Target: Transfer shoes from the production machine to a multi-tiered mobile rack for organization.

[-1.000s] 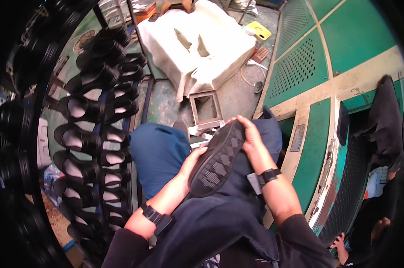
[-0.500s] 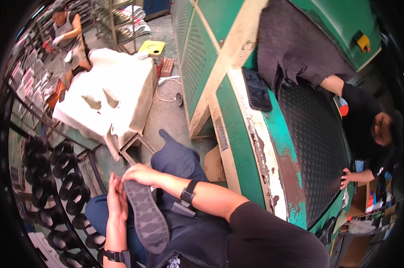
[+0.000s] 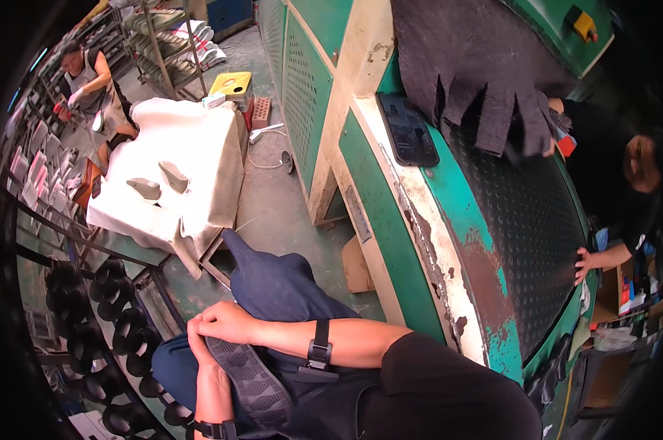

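Probably shoe factory; machine [image 3: 449,242], sole racks [image 3: 104,323]

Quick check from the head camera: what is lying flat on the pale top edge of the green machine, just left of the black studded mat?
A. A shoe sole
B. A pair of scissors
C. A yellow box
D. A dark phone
D: a dark phone lies flat on the pale rim of the green machine, beside the black studded mat; the shoe sole is in the person's lap.

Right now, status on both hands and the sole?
Left hand and right hand both grip the dark shoe sole, held on the lap. Nothing in the way.
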{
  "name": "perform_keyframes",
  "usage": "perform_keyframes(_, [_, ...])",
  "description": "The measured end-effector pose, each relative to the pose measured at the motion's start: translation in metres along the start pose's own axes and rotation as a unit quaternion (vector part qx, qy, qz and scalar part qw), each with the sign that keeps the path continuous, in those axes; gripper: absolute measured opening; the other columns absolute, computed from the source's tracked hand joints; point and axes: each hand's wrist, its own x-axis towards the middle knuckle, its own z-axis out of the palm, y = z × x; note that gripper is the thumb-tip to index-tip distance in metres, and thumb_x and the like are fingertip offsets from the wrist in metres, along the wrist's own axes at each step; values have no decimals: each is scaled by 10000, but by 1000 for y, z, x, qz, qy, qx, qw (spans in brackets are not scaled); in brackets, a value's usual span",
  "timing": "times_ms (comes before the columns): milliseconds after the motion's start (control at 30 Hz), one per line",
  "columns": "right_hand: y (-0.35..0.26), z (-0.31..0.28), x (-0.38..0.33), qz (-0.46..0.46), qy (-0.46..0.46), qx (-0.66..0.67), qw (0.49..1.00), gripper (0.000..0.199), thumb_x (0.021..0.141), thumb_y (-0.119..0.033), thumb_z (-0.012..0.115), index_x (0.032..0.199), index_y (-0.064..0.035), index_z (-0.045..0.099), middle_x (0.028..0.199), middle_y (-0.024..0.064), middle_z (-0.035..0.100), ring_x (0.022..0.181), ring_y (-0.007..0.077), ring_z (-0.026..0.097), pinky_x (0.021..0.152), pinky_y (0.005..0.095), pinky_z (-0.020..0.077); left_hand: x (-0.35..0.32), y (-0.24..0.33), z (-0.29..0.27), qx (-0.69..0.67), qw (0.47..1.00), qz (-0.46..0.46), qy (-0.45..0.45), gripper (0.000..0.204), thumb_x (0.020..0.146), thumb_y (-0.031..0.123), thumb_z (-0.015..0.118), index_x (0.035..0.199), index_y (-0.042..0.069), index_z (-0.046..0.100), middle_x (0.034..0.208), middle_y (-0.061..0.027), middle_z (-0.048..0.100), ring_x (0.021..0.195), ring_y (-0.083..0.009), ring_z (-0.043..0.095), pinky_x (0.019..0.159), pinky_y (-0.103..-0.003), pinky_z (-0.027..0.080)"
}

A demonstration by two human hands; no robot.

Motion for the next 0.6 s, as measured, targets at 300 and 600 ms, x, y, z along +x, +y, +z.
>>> perform_keyframes(300, [-36, 2, -20, -116, 18, 19, 993, 241, 839, -235, 652, 864, -7, 726, 981, 122, 739, 922, 227, 706, 814, 324, 530, -23, 14, 7, 42, 996, 61, -52, 306, 971, 304, 424, 1083, 75, 594, 1058, -75, 607, 1025, -179, 602, 885, -311, 487])
perform_keyframes(600, [-29, -35, 22, -29, -19, 297, 954, 383, 950, -263, 499, 867, 17, 747, 790, 79, 712, 740, 139, 653, 733, 268, 503, -115, 3, 12, 22, 980, -198, -2, 548, 1004, 485, 449, 1329, 56, 551, 1245, -122, 648, 1088, -281, 650, 959, -460, 529])
